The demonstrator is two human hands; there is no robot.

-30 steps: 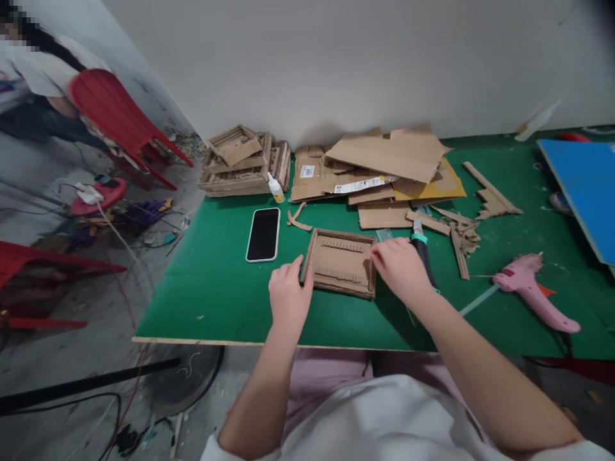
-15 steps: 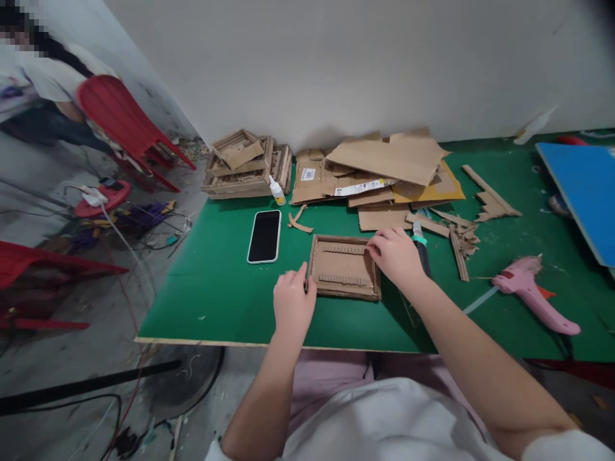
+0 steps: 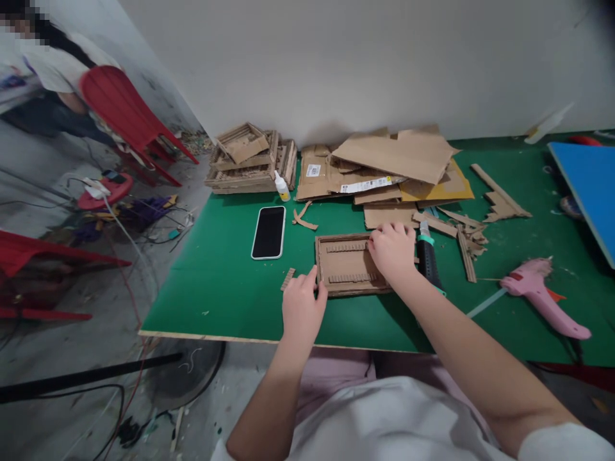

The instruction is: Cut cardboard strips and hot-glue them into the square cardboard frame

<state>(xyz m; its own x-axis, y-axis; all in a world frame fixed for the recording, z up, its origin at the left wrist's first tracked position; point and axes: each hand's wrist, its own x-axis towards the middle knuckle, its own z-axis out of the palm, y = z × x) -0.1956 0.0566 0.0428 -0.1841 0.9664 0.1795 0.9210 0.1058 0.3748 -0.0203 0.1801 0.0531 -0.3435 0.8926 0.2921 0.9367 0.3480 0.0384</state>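
A shallow rectangular cardboard tray (image 3: pixel 346 261) lies flat on the green table in front of me, with two ridged cardboard strips (image 3: pixel 342 248) running across its floor. My left hand (image 3: pixel 303 302) grips the near left side of the tray between thumb and forefinger. Over the tray's right part, my right hand (image 3: pixel 393 251) is closed, fingers bent down at the right end of the far strip. Its fingertips are partly hidden, so what they pinch is unclear. A short ridged cardboard piece (image 3: pixel 288 279) lies just left of my left hand. To the right is a utility knife (image 3: pixel 427 259).
A phone (image 3: pixel 268 232) and a glue bottle (image 3: pixel 282 187) stand left of a cardboard pile (image 3: pixel 394 157). Stacked cardboard trays (image 3: pixel 252 169) sit at the back left. Scraps (image 3: pixel 473 240), a pink glue gun (image 3: pixel 542 294) and a blue board (image 3: pixel 589 192) are rightward. A person sits left.
My left hand has shifted slightly right along the tray, uncovering the short ridged piece. My right hand stays over the tray's right part, and more of the utility knife shows. The view has shifted a little.
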